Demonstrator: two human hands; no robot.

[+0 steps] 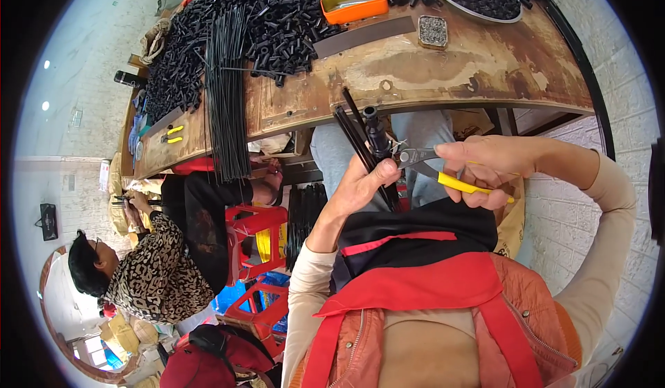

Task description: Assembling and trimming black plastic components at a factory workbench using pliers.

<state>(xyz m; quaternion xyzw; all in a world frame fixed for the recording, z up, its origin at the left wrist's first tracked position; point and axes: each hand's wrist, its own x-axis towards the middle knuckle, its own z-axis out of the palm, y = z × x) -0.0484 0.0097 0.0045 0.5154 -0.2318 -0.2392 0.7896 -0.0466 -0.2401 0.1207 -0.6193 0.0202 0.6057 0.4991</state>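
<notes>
Below the bench (443,76) edge, the left hand (360,184) has its grip clenched round a bundle of thin black rods (364,149) capped by a black tube. Right hand (485,166) squeezes yellow-handled pliers (433,166), jaws touching the bundle. Up on the bench: heaped black tubes (277,14), an orange tray (353,4).

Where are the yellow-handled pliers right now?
In the head view, right of centre: the yellow-handled pliers are in the right hand, nose at the black rods held by the left hand.
</notes>
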